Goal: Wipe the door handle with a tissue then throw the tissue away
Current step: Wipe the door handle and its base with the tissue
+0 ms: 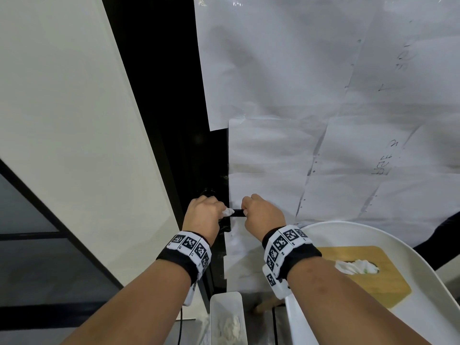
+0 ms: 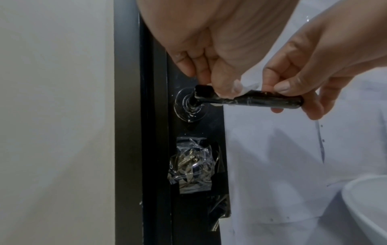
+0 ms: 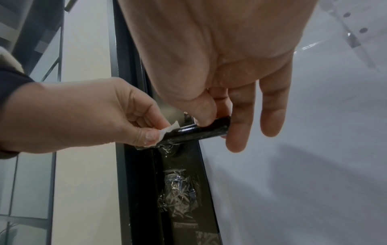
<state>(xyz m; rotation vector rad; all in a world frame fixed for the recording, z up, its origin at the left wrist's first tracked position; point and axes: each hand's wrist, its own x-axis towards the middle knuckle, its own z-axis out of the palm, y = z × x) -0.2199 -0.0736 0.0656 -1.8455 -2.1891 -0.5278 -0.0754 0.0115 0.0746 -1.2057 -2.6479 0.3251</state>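
— Where's the tissue (image 1: 228,211)?
— My L hand (image 1: 202,215) pinches it, thumb & curled fingers, against the door handle (image 1: 238,212) near its pivot.
— R hand (image 1: 261,215)?
— At 3 o'clock of the tissue, thumb & fingertips pinching the handle's free end.

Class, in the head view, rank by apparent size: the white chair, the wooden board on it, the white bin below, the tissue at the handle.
1. white chair
2. wooden board
3. white bin, though partly cut off by the frame
4. tissue
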